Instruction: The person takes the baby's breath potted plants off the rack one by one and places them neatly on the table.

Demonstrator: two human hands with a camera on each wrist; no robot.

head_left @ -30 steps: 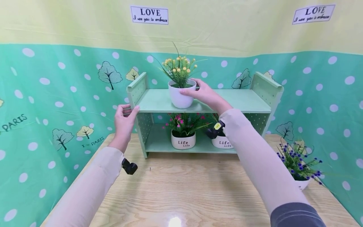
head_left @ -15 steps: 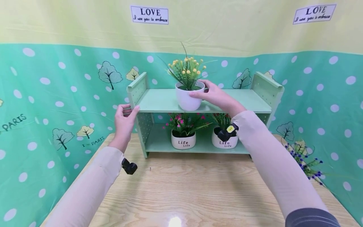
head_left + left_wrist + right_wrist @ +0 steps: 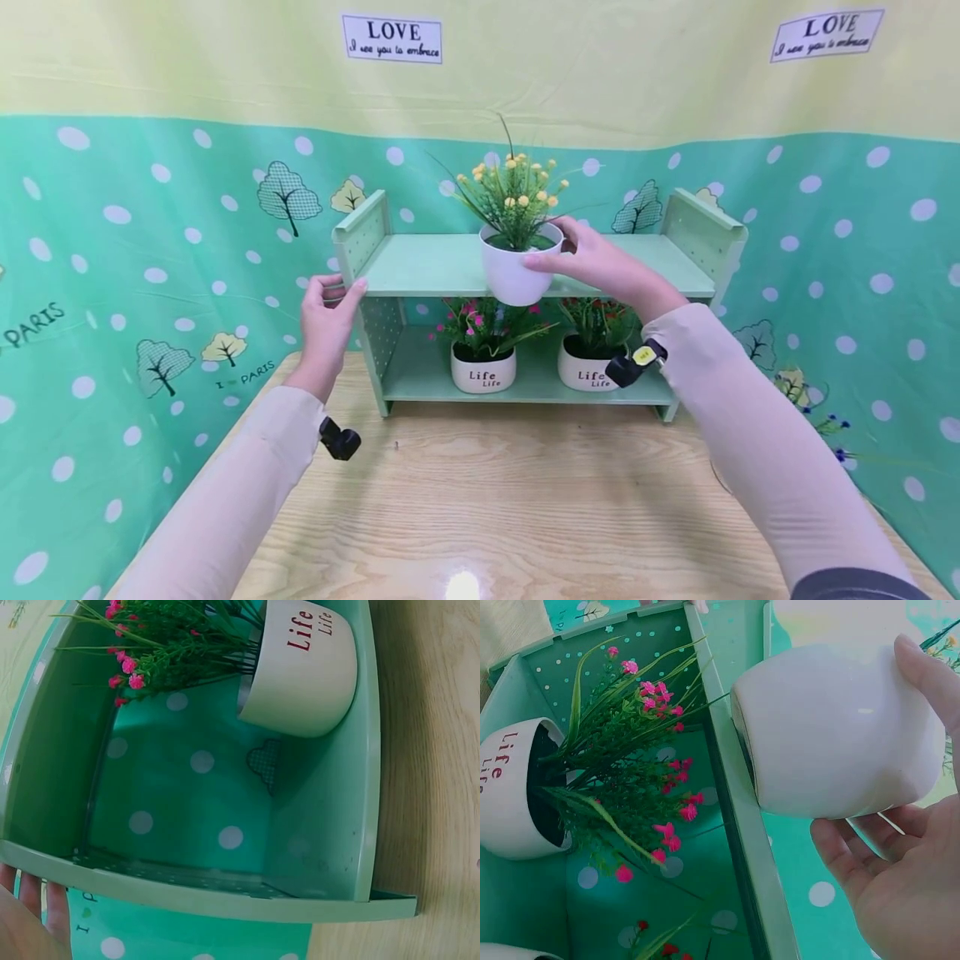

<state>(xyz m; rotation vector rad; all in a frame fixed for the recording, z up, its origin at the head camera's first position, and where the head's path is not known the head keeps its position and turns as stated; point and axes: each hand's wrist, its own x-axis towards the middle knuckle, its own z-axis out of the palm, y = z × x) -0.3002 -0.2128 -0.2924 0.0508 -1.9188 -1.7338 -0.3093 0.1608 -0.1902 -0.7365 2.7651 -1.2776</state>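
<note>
My right hand (image 3: pixel 600 260) grips a white flowerpot (image 3: pixel 517 275) by its right side, thumb in front and fingers behind. Yellow artificial flowers (image 3: pixel 517 187) with thin green leaves grow from it, upright. In the head view the pot overlaps the front edge of the green shelf's (image 3: pixel 435 267) upper board; the right wrist view has its base close beside that edge, the pot (image 3: pixel 840 727) between thumb and fingers. At the shelf's left end my left hand (image 3: pixel 326 329) holds the side panel (image 3: pixel 363 237), thumb on the near side. Its fingers (image 3: pixel 31 892) are partly hidden behind the panel.
On the lower board stand two white "Life" pots, one with pink flowers (image 3: pixel 483 371), one with red flowers (image 3: pixel 585 367). A purple-flowered plant (image 3: pixel 836 429) at the right is mostly hidden by my right arm. A polka-dot curtain (image 3: pixel 187 192) closes off the back and sides.
My right hand has carried the yellow-flowered pot to the right and forward, over the upper board's front edge. The right forearm now covers more of the purple plant. My left hand has stayed put.
</note>
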